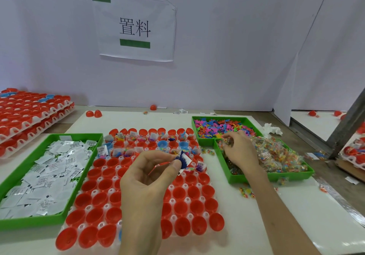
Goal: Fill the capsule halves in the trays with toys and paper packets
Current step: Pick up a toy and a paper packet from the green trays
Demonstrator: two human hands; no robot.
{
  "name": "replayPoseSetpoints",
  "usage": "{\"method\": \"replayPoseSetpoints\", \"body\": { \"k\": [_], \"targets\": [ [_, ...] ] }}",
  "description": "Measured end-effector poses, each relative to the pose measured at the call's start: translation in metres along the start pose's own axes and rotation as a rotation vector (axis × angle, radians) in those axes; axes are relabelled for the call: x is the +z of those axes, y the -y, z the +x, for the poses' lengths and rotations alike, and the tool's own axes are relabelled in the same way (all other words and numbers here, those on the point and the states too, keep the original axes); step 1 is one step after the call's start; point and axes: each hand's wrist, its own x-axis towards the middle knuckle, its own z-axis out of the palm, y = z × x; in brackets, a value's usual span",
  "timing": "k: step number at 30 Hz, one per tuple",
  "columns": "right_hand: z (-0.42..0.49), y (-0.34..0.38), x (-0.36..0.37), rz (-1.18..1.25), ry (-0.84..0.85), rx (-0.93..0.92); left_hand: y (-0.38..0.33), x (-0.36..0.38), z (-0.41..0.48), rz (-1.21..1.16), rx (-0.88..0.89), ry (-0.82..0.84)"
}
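A white tray point(186, 186) of red capsule halves point(178, 192) lies in front of me. Its far rows hold toys and paper packets; the near rows hold nothing. My left hand point(150, 173) hovers over the tray's middle and pinches a dark blue toy point(182, 159) together with a white paper packet point(186, 161). My right hand point(240, 149) reaches into the green bin of clear bead packets point(276, 156) and grips one small bead packet point(229, 142).
A green bin of white paper packets point(45, 175) stands at the left. A green bin of colourful flat toys point(221, 127) sits behind the bead bin. Stacked trays of red halves point(29, 114) fill the far left. Loose bead packets point(246, 192) lie on the table.
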Motion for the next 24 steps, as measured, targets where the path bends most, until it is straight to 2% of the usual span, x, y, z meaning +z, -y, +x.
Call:
{"method": "replayPoseSetpoints", "body": {
  "k": [5,14,18,24],
  "targets": [
    [0.001,-0.008,0.002,0.025,-0.097,0.024,0.0,-0.005,0.001,0.022,0.017,0.002],
    [-0.004,-0.016,-0.009,0.071,-0.014,-0.014,0.001,-0.008,0.004,0.017,-0.006,-0.018],
    [-0.01,-0.025,-0.014,0.154,-0.17,-0.034,-0.002,-0.003,-0.001,0.022,0.009,-0.004],
    [-0.016,-0.032,-0.023,0.214,-0.268,-0.019,-0.003,0.0,-0.001,0.026,0.011,-0.001]
  ]
}}
